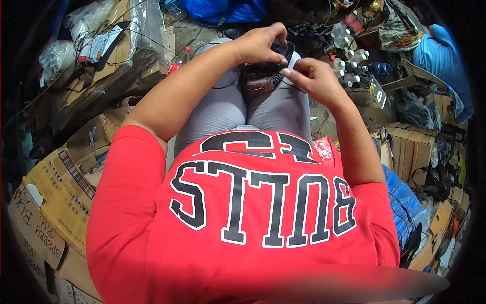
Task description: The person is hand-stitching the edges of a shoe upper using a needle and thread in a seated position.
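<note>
A dark brown leather shoe [259,84] with black upper parts rests on my grey-trousered thighs. Above its opening, a white strip [293,60] stands between my hands. My right hand [318,81] pinches the lower end of this strip between thumb and fingers. From the left, my left hand [262,44] reaches over the shoe with curled fingers, its thumb tip close to the strip. Black material shows beside those fingers, but what they grip is unclear. A thin black cord [293,87] hangs below my right thumb.
Several small white-capped bottles [349,53] stand right of my knees. A red-capped bottle [187,52] is at the left. Cardboard boxes [55,195] lie at left, stacked cardboard [411,147] and blue plastic sheeting [405,202] at right. A blue tarp [223,10] lies ahead.
</note>
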Tool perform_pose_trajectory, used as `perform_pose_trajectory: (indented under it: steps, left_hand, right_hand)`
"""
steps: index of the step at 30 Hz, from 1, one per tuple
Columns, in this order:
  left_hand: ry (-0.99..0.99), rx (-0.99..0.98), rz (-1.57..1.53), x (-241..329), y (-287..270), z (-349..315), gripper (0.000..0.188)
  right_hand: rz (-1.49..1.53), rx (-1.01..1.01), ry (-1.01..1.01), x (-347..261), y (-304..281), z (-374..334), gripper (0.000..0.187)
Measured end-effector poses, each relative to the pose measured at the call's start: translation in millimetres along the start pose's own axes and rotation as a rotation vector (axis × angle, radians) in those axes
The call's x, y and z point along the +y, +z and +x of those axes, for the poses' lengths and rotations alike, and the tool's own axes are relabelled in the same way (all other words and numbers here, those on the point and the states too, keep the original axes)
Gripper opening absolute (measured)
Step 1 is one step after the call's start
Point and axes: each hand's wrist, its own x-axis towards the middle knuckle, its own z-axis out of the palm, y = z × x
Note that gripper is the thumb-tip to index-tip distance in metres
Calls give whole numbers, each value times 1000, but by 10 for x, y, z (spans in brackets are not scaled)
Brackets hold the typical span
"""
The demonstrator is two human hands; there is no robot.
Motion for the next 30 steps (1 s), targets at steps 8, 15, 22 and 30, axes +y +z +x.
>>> perform_pose_trajectory:
  steps: [8, 15, 22, 30]
  left_hand:
    - [-154, 3, -60, -237, -368, -75, 18]
    - [121, -55, 161, -110, 145, 84, 32]
    - [67, -147, 9, -110, 218, 192, 35]
    - [-23, -293, -204, -107, -6, 226, 28]
  right_hand:
    - [-118, -192, 78, 103, 29, 93, 28]
    - [-57, -110, -29, 208, 106, 148, 22]
    - [-59, -70, -90, 179, -3, -149, 22]
    - [42, 159, -289, 161, -226, -285, 8]
